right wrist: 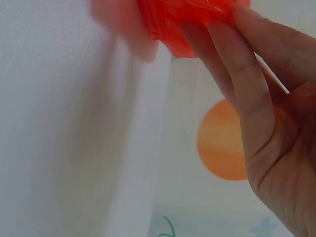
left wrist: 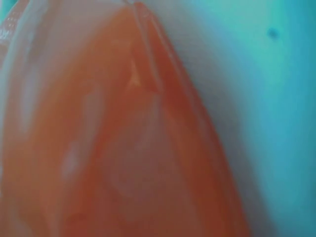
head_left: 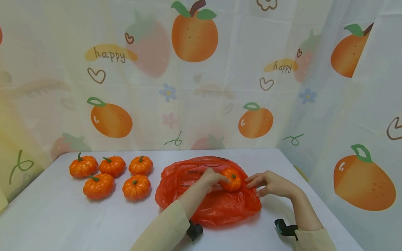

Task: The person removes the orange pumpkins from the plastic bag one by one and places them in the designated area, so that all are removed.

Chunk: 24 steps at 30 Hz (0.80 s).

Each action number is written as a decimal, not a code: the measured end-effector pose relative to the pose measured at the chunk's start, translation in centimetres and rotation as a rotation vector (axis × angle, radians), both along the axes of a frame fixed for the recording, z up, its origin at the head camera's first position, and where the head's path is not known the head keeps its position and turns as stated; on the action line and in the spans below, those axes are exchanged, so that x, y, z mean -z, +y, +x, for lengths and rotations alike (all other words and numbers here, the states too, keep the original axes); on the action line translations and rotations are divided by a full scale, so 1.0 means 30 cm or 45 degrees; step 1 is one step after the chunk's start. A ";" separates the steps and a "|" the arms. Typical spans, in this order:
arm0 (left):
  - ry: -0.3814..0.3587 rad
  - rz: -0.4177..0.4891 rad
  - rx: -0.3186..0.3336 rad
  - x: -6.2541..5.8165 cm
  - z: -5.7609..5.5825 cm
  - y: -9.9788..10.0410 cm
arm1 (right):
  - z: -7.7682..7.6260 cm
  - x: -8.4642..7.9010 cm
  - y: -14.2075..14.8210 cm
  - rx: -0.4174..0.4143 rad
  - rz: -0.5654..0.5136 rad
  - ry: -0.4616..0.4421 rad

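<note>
A red plastic bag (head_left: 220,212) lies spread with its mouth open on the white table. Inside its right part is a small orange pumpkin (head_left: 233,181) with a green stem, gripped by my left hand (head_left: 213,178), whose arm reaches across the bag. My right hand (head_left: 273,183) pinches the bag's right edge between thumb and fingers; the right wrist view shows these fingertips on the red film (right wrist: 180,24). Blurred red film (left wrist: 128,163) fills most of the left wrist view and hides the left hand there.
Several small orange pumpkins (head_left: 136,187) stand in a group on the table (head_left: 56,216), left of the bag. Behind and to the right hangs a fruit-printed curtain (head_left: 201,115). Dark wrist cameras (head_left: 285,228) sit at both sleeves.
</note>
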<state>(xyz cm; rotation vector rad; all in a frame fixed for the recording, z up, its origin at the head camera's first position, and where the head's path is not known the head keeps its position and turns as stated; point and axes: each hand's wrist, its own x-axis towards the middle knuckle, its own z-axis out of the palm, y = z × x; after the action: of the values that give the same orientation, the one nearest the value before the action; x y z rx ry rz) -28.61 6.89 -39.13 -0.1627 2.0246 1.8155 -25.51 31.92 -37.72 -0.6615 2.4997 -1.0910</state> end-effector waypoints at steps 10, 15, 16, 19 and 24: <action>-0.028 -0.088 0.012 0.000 0.000 0.005 | -0.001 0.001 0.000 0.004 0.003 -0.004; -0.034 -0.095 0.023 0.000 0.001 0.001 | -0.002 0.003 0.000 0.003 -0.002 -0.010; -0.039 -0.094 0.024 -0.001 0.001 0.000 | -0.002 0.003 0.000 0.003 -0.003 -0.012; -0.045 -0.091 0.030 -0.005 0.002 -0.005 | -0.003 0.003 0.000 0.001 -0.004 -0.014; -0.043 -0.068 0.060 -0.011 0.006 -0.017 | -0.003 0.003 0.001 -0.006 0.003 -0.003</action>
<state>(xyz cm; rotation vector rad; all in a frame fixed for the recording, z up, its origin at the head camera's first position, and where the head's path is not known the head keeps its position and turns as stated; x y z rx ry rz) -28.43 6.37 -38.79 -0.1591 2.0378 1.7199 -25.60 31.96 -37.80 -0.6650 2.4957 -1.0859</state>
